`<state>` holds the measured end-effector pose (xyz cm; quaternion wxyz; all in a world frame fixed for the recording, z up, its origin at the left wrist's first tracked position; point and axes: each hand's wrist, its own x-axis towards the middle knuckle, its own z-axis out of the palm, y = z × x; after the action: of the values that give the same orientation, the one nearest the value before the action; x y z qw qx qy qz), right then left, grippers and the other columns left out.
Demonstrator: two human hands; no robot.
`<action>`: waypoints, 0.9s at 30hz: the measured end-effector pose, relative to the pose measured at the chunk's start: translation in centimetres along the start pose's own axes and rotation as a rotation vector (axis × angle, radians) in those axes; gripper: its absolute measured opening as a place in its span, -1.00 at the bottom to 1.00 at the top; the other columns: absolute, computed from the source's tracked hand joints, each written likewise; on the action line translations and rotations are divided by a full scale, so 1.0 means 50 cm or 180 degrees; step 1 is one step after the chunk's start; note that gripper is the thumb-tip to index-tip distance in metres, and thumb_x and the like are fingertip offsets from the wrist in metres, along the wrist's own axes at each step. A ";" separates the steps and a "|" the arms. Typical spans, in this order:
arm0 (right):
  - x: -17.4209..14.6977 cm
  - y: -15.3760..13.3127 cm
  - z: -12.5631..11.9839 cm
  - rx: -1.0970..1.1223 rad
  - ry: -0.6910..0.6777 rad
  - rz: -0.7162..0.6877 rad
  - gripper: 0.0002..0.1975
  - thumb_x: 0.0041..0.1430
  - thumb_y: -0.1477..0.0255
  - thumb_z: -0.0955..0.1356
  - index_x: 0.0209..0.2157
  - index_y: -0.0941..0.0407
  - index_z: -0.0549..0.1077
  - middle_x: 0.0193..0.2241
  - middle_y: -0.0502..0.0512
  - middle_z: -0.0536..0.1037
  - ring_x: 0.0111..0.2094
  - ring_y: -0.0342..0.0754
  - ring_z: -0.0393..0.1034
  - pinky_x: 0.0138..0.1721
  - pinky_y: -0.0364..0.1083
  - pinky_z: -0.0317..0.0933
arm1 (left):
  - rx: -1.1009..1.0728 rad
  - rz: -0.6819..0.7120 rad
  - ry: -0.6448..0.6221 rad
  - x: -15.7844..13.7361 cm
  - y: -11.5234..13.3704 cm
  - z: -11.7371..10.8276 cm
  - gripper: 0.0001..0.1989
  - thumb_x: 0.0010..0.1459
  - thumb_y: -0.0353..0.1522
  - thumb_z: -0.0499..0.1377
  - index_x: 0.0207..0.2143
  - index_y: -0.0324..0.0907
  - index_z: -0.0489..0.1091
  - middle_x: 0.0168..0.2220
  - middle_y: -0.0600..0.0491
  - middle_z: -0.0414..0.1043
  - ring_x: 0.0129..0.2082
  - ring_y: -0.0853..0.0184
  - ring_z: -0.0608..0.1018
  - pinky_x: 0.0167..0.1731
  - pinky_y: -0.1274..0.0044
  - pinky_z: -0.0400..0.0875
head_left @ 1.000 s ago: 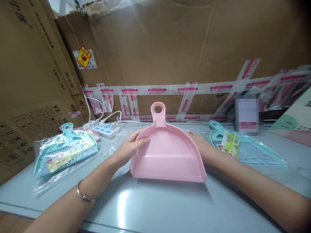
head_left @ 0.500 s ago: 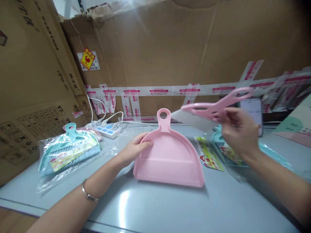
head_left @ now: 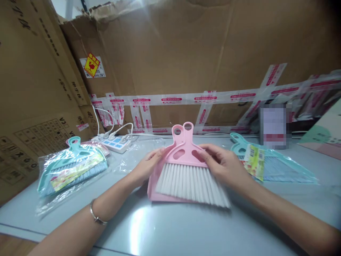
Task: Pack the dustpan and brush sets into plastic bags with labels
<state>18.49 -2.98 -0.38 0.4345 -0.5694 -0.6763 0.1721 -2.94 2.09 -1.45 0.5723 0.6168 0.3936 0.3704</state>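
Note:
A pink dustpan (head_left: 153, 190) lies in front of me on the grey table, its open edge facing me. My left hand (head_left: 149, 165) is closed on its left side, thumb on top. Over the pan is a pink hand brush (head_left: 187, 149) with white bristles, which hides most of the pan. My right hand (head_left: 222, 161) grips the brush by its right side. The two ring-ended handles sit side by side, the brush's slightly right of the pan's. The bristles point toward me and reach past the pan's right front corner.
On the left lies a bagged teal dustpan set (head_left: 74, 163), and on the right another teal set (head_left: 277, 165) with a card label. A power strip (head_left: 115, 143) with white plugs, a phone (head_left: 274, 126) and a large cardboard box (head_left: 170, 53) stand behind.
My right hand has brought the brush down and left from the air onto the dustpan, turning its bristles toward me. My left hand still holds the dustpan.

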 end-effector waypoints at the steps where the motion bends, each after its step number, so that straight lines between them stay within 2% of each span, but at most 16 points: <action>1: -0.002 -0.001 0.006 -0.0131 -0.0011 -0.0043 -0.65 0.16 0.16 0.21 -0.25 0.09 0.47 -0.53 0.03 0.50 -0.55 -0.09 0.27 -0.51 -0.11 0.10 | 0.0010 0.0010 -0.0130 -0.001 0.000 0.001 -0.60 0.10 -0.07 0.10 -0.08 -0.03 0.41 -0.03 0.03 0.44 -0.01 0.16 0.42 -0.06 0.39 0.28; 4: -0.004 0.001 0.013 -0.0521 0.0082 -0.0227 -0.68 0.19 0.19 0.20 -0.22 0.07 0.45 -0.58 0.01 0.47 -0.58 -0.09 0.27 -0.49 -0.10 0.11 | 0.0164 -0.0001 -0.0394 -0.005 0.003 0.007 -0.54 0.00 -0.17 0.24 -0.03 -0.07 0.35 -0.04 0.01 0.44 -0.01 0.16 0.43 -0.04 0.36 0.28; 9: 0.000 0.014 0.018 -0.0937 0.0365 -0.0602 -0.74 0.18 0.21 0.22 -0.32 0.08 0.42 -0.34 0.13 0.41 -0.35 0.01 0.35 -0.31 -0.02 0.19 | 0.0358 -0.0019 -0.0533 -0.015 0.007 0.020 -0.49 -0.04 -0.23 0.27 -0.01 -0.13 0.32 -0.01 -0.02 0.41 0.02 0.14 0.41 -0.03 0.35 0.28; 12: 0.008 0.022 0.022 -0.0617 0.0558 -0.0323 -0.71 0.06 0.17 0.30 -0.31 0.10 0.34 -0.29 0.14 0.37 -0.29 0.03 0.34 -0.25 0.01 0.22 | 0.0346 -0.0066 -0.0626 -0.017 0.003 0.021 -0.49 -0.01 -0.23 0.25 0.02 -0.12 0.28 0.02 -0.02 0.38 0.04 0.15 0.39 0.00 0.35 0.27; 14: 0.015 0.025 0.022 -0.0036 0.0179 0.0182 -0.64 0.03 0.13 0.30 -0.23 0.10 0.31 -0.32 0.11 0.42 -0.30 0.01 0.36 -0.28 -0.01 0.25 | 0.0332 -0.0051 -0.0715 -0.018 0.001 0.019 -0.47 0.01 -0.23 0.24 0.05 -0.11 0.26 0.06 -0.03 0.35 0.06 0.16 0.37 0.02 0.35 0.25; 16: 0.020 0.026 0.021 0.0552 -0.0509 0.0634 -0.61 0.09 0.10 0.24 -0.18 0.09 0.34 -0.33 0.10 0.48 -0.29 0.01 0.39 -0.28 -0.02 0.27 | 0.0316 -0.0039 -0.0832 -0.019 0.000 0.017 -0.46 0.02 -0.23 0.23 0.07 -0.10 0.25 0.08 -0.04 0.33 0.08 0.15 0.35 0.04 0.34 0.23; 19: 0.021 0.026 0.023 0.0909 -0.1148 0.0658 -0.60 0.14 0.11 0.20 -0.23 0.10 0.46 -0.26 0.10 0.54 -0.18 0.04 0.39 -0.15 -0.02 0.24 | 0.0252 -0.0104 -0.0987 -0.019 0.002 0.018 -0.47 0.03 -0.20 0.22 0.06 -0.13 0.27 0.06 -0.08 0.34 0.07 0.13 0.36 0.03 0.31 0.24; 23: 0.017 0.028 0.037 0.1248 -0.1318 0.0556 -0.59 0.09 0.15 0.28 -0.14 0.12 0.46 -0.21 0.07 0.54 -0.16 0.02 0.40 -0.14 -0.05 0.24 | 0.0182 -0.0243 -0.0941 -0.016 0.001 0.026 -0.49 0.07 -0.15 0.17 0.05 -0.15 0.29 0.00 -0.09 0.40 0.00 0.15 0.42 -0.02 0.35 0.28; 27: 0.012 0.030 0.049 0.1127 -0.1172 0.0688 -0.62 0.10 0.16 0.27 -0.17 0.12 0.47 -0.24 0.06 0.55 -0.22 -0.02 0.41 -0.23 -0.09 0.26 | 0.0286 -0.0243 -0.0824 -0.009 -0.009 0.031 -0.53 0.08 -0.15 0.16 0.02 -0.16 0.33 -0.07 -0.07 0.44 -0.09 0.19 0.46 -0.11 0.40 0.33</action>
<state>17.51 -1.33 -2.61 0.3762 -0.5125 -0.6386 0.4335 -1.76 1.06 -2.03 0.6038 0.6690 0.3558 0.2477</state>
